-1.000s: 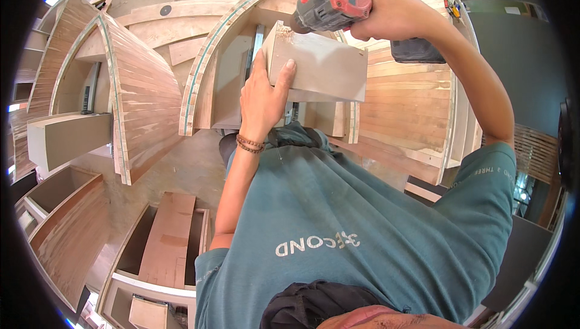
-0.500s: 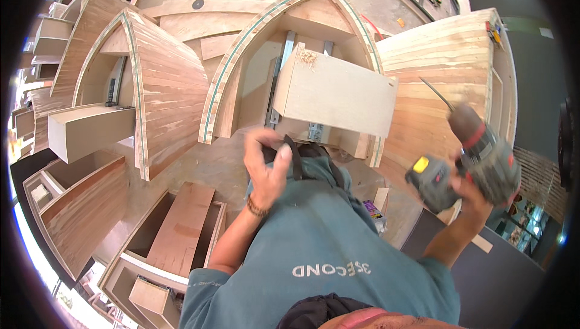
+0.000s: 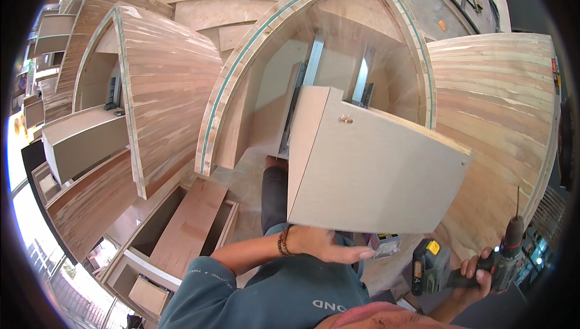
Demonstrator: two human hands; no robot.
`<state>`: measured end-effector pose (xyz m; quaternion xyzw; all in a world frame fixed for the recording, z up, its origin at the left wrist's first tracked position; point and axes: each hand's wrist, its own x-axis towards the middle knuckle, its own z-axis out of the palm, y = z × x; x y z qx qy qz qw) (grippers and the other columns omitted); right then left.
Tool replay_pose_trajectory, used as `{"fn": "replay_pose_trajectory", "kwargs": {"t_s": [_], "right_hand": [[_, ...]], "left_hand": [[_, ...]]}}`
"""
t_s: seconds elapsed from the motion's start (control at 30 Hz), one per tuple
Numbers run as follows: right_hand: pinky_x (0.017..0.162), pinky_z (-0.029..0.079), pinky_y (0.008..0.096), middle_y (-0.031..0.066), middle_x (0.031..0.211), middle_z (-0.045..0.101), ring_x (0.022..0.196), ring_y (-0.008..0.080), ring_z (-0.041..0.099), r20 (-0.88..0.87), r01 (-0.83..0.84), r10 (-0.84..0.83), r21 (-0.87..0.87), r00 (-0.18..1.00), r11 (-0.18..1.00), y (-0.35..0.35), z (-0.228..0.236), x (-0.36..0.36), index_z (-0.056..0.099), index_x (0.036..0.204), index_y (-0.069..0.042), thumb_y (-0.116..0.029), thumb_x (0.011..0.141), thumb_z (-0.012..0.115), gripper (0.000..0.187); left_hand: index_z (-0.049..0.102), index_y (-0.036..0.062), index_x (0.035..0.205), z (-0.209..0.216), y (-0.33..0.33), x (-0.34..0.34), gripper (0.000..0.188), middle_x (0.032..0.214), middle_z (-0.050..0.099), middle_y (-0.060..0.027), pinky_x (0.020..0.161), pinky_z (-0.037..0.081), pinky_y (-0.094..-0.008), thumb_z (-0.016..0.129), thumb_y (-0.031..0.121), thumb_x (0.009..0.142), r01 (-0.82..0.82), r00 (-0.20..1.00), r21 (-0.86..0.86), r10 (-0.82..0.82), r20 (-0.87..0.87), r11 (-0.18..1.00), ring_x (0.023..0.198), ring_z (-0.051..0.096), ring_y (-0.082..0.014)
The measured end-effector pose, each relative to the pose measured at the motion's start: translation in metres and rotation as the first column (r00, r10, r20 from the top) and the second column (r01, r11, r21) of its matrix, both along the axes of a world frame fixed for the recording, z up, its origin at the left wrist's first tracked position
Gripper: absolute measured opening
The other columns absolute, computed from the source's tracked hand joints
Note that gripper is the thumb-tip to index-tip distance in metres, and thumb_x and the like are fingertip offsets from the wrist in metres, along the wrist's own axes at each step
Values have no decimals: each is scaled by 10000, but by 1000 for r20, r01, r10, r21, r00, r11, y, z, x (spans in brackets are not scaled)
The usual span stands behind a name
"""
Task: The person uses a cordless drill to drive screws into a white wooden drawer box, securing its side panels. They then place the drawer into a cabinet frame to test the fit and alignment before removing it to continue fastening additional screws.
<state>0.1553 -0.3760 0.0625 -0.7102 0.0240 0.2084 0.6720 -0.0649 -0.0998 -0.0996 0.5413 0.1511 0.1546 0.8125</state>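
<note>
A pale wooden drawer box (image 3: pixel 374 166) juts from the middle of a pointed-arch wooden cabinet (image 3: pixel 275 30). Near its upper left corner is a small hole (image 3: pixel 345 120) with a few shavings in it. My left hand (image 3: pixel 326 244) is close under the drawer's near edge, thumb stretched to the right; the drawer edge may cover part of its fingers. My right hand (image 3: pixel 474 274) grips the handle of a black cordless drill (image 3: pixel 506 259), held at the lower right, away from the drawer. The drill's thin bit points up, and its battery faces left.
Metal drawer runners (image 3: pixel 314 57) show inside the cabinet. A second arched cabinet (image 3: pixel 163 75) stands to the left, another wooden body (image 3: pixel 495 105) to the right. At the lower left lies an open box with a loose board (image 3: pixel 190 214). A small package (image 3: pixel 385 244) is below the drawer.
My view has come closer to the drawer. My left hand has lowered and turned rightward beneath the drawer edge. The drill has moved lower, its bit now upright. Most shavings are gone from the drawer.
</note>
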Motion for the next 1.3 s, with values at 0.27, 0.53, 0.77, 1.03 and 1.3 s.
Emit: {"fn": "replay_pose_trajectory", "kwargs": {"t_s": [0.27, 0.53, 0.77, 1.03, 1.3], "right_hand": [[592, 471, 316, 134, 1101, 532, 635, 152, 537, -13, -43, 42, -72, 999, 996, -20, -12, -9, 431, 1280, 59, -55, 735, 665, 605], [662, 528, 357, 162, 1147, 588, 706, 182, 609, -18, 68, -71, -124, 997, 990, -33, -21, -30, 479, 1354, 52, -70, 759, 693, 644], [687, 540, 355, 157, 998, 652, 727, 209, 653, 162, 60, -90, 178, 983, 982, -21, 36, -34, 497, 1335, 59, -114, 804, 719, 602], [658, 492, 311, 140, 983, 670, 748, 165, 591, 607, 287, -442, 340, 660, 896, -94, 102, -5, 502, 1305, 76, -110, 905, 636, 461], [935, 526, 325, 123, 1185, 720, 1022, 183, 669, 855, 314, -418, 324, 306, 892, -169, 53, 154, 592, 1263, -23, -21, 895, 761, 405]], "left_hand": [[750, 12, 1113, 5, 11, 20, 484, 1009, 743, -107, 825, 547, -347, 869, 351, 789, -18, 997, 63, 13, 75, 998, 927, 695, -255], [681, -15, 1151, -8, -4, -6, 554, 1030, 690, -127, 866, 525, -341, 909, 292, 751, -231, 964, 120, 244, -110, 966, 960, 658, -243], [562, -8, 1222, -78, 11, -85, 405, 1243, 606, -133, 949, 512, -343, 761, 181, 924, -382, 768, 546, 585, -262, 746, 1123, 607, -201], [379, -16, 1538, -77, 61, -48, 846, 1496, 467, -209, 1078, 464, -474, 822, 331, 906, -251, 784, 702, 565, -257, 667, 1348, 510, -326], [637, -90, 1284, -78, 74, -20, 456, 1196, 729, -201, 955, 523, -418, 722, 258, 1001, -142, 834, 727, 477, -278, 672, 1098, 683, -291]]}}
